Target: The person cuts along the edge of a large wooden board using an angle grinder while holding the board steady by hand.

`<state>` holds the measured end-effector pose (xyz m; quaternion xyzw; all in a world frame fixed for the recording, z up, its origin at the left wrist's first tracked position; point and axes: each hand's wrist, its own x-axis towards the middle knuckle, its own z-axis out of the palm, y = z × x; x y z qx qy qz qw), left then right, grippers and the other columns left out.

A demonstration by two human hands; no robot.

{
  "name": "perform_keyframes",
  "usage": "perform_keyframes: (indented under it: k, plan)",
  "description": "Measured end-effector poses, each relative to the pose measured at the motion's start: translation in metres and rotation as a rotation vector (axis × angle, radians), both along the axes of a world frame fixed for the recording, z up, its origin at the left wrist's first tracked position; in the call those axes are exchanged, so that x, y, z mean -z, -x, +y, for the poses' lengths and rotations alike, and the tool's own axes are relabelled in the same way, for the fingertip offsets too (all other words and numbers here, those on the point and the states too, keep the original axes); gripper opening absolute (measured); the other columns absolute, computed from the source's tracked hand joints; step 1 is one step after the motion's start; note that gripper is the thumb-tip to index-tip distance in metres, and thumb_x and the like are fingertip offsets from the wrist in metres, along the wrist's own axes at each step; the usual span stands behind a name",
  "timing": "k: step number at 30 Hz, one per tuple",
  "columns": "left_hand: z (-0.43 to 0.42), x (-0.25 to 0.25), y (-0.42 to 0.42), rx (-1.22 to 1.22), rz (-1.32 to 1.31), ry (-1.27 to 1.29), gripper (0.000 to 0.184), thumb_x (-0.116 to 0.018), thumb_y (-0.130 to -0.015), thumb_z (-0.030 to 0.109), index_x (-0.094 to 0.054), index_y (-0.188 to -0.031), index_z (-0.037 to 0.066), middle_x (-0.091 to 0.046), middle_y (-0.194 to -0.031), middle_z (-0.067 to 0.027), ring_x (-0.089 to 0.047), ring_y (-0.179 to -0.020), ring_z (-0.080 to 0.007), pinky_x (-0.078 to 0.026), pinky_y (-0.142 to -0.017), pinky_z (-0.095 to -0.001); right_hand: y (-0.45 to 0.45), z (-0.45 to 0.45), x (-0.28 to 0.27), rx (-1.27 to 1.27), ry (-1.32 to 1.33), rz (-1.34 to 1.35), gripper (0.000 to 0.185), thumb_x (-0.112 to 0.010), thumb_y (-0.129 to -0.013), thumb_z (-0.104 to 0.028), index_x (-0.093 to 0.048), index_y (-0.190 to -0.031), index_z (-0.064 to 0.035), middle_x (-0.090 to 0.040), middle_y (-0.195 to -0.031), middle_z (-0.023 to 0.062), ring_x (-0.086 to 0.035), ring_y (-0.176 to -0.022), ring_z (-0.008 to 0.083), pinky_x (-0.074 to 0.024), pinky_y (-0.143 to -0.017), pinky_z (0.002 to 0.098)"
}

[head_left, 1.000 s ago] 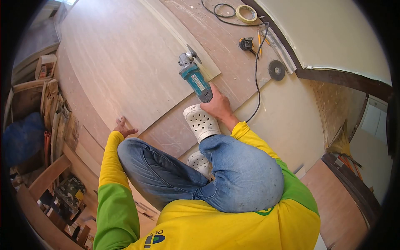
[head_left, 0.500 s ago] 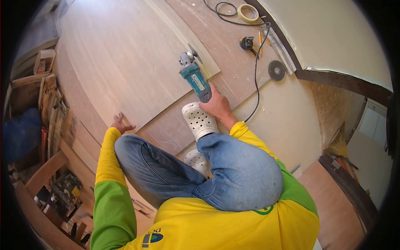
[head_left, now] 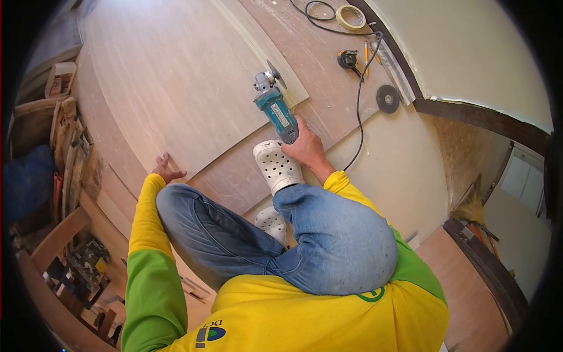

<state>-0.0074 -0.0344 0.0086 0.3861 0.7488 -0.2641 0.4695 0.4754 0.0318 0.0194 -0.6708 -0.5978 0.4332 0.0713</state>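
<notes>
My right hand [head_left: 306,144] is wrapped round the rear body of a teal angle grinder [head_left: 277,111]. The grinder's metal head and disc point away from me, over the plywood sheet [head_left: 176,82] near its right edge. A black cord [head_left: 362,111] runs from behind my right hand up to the far right. My left hand [head_left: 167,168] rests on the near left corner of the plywood with its fingers spread, holding nothing. Between my hands, a white perforated clog [head_left: 275,166] is on my foot, close beside the grinder's rear end.
To the right lie a masking tape roll [head_left: 350,17], a tape measure [head_left: 347,59], a pencil [head_left: 366,60] and a spare dark disc [head_left: 387,98]. Wood offcuts [head_left: 65,138] are stacked at the left. A wall with dark trim [head_left: 469,114] borders the right side.
The view has shifted slightly. My right hand keeps its hold on the grinder, and my left hand stays at the plywood's corner.
</notes>
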Motion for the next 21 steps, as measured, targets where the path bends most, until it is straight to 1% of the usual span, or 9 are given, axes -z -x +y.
perform_keyframes:
  k: [1, 7, 11, 14, 21]
  plan:
    - [0.001, -0.001, 0.000, -0.001, -0.003, 0.003, 0.144, -0.088, -0.063, 0.064, 0.000, -0.164, 0.012, 0.005, -0.167, -0.0293, -0.013, -0.155, -0.0387, -0.020, -0.125, -0.0375, -0.001, -0.001, 0.000, -0.012, -0.020, -0.006, 0.087, -0.074, -0.071, -0.034, -0.039, -0.147, -0.0089, -0.068, -0.112, 0.0290, -0.067, -0.103, 0.0469, -0.0532, -0.090, 0.0512]
    - [0.001, -0.004, -0.003, -0.022, 0.001, 0.011, 0.143, -0.089, -0.063, 0.062, 0.000, -0.164, 0.013, 0.006, -0.167, -0.0279, -0.010, -0.156, -0.0375, -0.019, -0.125, -0.0376, -0.003, -0.005, 0.001, -0.010, -0.033, 0.000, 0.088, -0.074, -0.071, -0.035, -0.039, -0.147, -0.0074, -0.068, -0.111, 0.0295, -0.067, -0.102, 0.0472, -0.0532, -0.090, 0.0517]
    - [-0.002, 0.002, 0.001, -0.035, -0.010, -0.003, 0.142, -0.089, -0.064, 0.061, -0.001, -0.164, 0.013, 0.007, -0.168, -0.0266, -0.008, -0.156, -0.0363, -0.019, -0.126, -0.0389, -0.004, -0.008, 0.000, -0.016, -0.022, -0.006, 0.088, -0.075, -0.071, -0.035, -0.039, -0.147, -0.0081, -0.068, -0.112, 0.0295, -0.067, -0.102, 0.0476, -0.0530, -0.090, 0.0519]
    - [0.000, -0.002, -0.002, -0.034, -0.001, 0.011, 0.142, -0.089, -0.064, 0.060, -0.001, -0.164, 0.013, 0.007, -0.168, -0.0259, -0.009, -0.156, -0.0361, -0.019, -0.126, -0.0397, -0.005, -0.010, -0.002, -0.004, -0.038, 0.006, 0.088, -0.075, -0.071, -0.036, -0.039, -0.147, -0.0089, -0.068, -0.112, 0.0294, -0.067, -0.102, 0.0479, -0.0529, -0.090, 0.0520]
    - [0.000, 0.000, -0.001, -0.039, -0.003, 0.004, 0.142, -0.089, -0.064, 0.061, -0.001, -0.164, 0.013, 0.007, -0.168, -0.0250, -0.009, -0.156, -0.0363, -0.019, -0.126, -0.0389, -0.006, -0.013, -0.004, 0.003, -0.031, 0.003, 0.088, -0.076, -0.072, -0.036, -0.039, -0.147, -0.0088, -0.066, -0.118, 0.0293, -0.066, -0.106, 0.0476, -0.0524, -0.092, 0.0515]
